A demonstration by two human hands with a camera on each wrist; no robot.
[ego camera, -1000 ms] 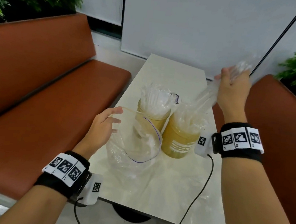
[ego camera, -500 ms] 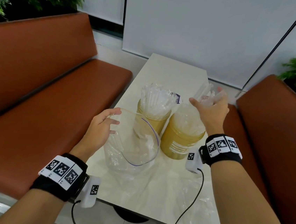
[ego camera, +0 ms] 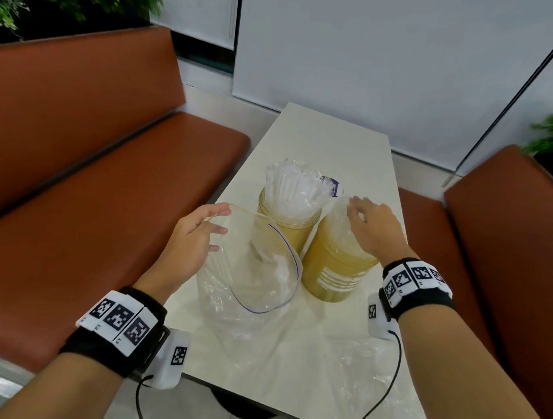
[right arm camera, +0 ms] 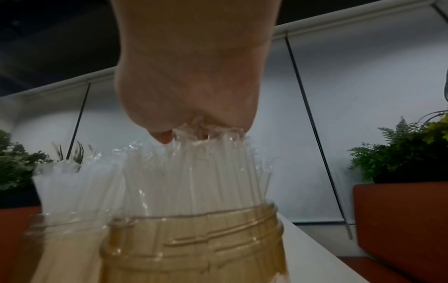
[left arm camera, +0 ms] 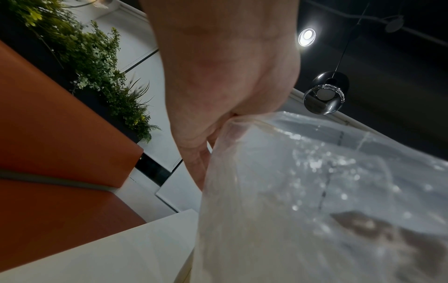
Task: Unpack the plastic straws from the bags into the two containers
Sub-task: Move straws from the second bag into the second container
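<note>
Two yellow see-through containers stand mid-table. The left container (ego camera: 295, 230) (right arm camera: 58, 245) is packed with clear plastic straws (ego camera: 290, 190). My right hand (ego camera: 370, 227) (right arm camera: 189, 76) rests loosely on the tops of the straws (ego camera: 341, 216) (right arm camera: 194, 172) standing in the right container (ego camera: 335, 273) (right arm camera: 194, 241); its fingertips are hidden. Just left of the containers, my left hand (ego camera: 197, 237) (left arm camera: 218, 76) pinches the rim of a clear zip bag (ego camera: 261, 276) (left arm camera: 290, 191) and holds its mouth wide; a few straws lie inside.
Flattened clear bags (ego camera: 287, 357) lie on the white table (ego camera: 337, 140) near its front edge. Orange benches stand left (ego camera: 62, 221) and right (ego camera: 519, 252). A black cable (ego camera: 382, 391) trails from my right wrist across the table.
My right hand came down from high on the right with a bunch of straws to the top of the right container. The left hand stayed on the bag's rim.
</note>
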